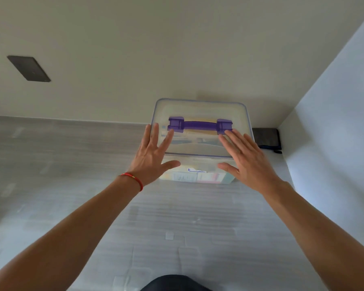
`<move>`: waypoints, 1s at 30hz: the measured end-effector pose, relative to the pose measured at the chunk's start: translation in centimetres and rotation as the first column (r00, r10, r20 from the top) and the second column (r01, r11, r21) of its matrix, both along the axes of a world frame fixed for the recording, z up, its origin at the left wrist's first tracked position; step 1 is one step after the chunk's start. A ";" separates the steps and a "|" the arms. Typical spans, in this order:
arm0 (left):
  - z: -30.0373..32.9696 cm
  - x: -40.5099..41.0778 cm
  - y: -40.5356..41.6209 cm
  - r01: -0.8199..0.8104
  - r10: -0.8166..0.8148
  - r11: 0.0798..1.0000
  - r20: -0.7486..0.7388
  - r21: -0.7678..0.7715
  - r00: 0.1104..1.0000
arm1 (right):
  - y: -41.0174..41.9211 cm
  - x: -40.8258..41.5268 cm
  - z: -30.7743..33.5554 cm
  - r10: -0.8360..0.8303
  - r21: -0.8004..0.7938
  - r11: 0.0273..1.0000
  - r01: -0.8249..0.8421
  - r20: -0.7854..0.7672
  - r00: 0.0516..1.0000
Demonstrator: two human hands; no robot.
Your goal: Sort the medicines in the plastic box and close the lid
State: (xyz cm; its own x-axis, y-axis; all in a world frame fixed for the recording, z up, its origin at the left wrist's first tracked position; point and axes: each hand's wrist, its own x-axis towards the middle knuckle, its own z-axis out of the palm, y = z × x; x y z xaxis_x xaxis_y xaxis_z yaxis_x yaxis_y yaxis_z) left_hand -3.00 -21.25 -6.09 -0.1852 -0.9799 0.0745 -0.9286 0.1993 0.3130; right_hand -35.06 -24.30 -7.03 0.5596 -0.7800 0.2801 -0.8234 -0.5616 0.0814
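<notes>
Head view, landmark: translucent plastic box [200,164], standing on the pale grey surface [72,156] against the back wall.
Lid [202,110]: seated flat on the box, blue-edged, with a purple carry handle [200,124] lying across its top.
Medicines [195,177]: packets seen dimly through the near wall of the box, standing side by side; their order cannot be read.
Left hand [153,156]: fingers straight and spread, over the box's near left corner, gripping nothing; whether it presses the lid cannot be told. A red cord bracelet [135,180] circles the wrist.
Right hand [246,158]: fingers likewise straight and spread, over the near right corner, fingertips just short of the handle's right mount.
Right of the box: a dark pouch [266,137] in the corner.
Left of the box, up the wall: a dark plate [28,68].
Progress: sorting appears done and the lid is on; what seems left is pressing it down or confirming the latches, which are not discernible.
</notes>
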 end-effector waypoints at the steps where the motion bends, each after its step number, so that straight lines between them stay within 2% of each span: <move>1: -0.1 0.0 0.0 0.004 -0.004 1.000 0.024 -0.021 1.000 | 0.1 0.1 -0.2 0.002 -0.042 0.999 -0.002 0.002 1.000; 5: -0.5 -0.3 0.3 0.034 -0.024 0.991 0.078 -0.130 0.997 | 0.3 0.2 -0.8 -0.003 -0.157 0.988 -0.002 -0.030 1.000; 10: -1.1 -0.5 0.3 0.066 -0.025 0.974 0.190 -0.217 0.981 | 0.2 0.4 -1.1 -0.016 -0.211 0.977 0.005 -0.051 0.999; 14: -1.6 -0.6 0.3 0.050 -0.002 0.966 0.185 -0.255 0.983 | 0.1 0.6 -1.6 -0.035 -0.250 0.968 0.026 -0.032 0.999; 21: -1.7 -0.2 0.3 0.070 -0.027 0.970 0.184 -0.233 0.983 | -0.1 0.2 -1.5 -0.005 -0.149 0.989 0.018 0.091 0.996; 30: -0.5 -0.8 -1.0 0.040 -0.017 0.992 0.189 -0.120 0.982 | -0.4 0.6 -0.2 -0.111 0.024 0.994 0.109 0.063 0.992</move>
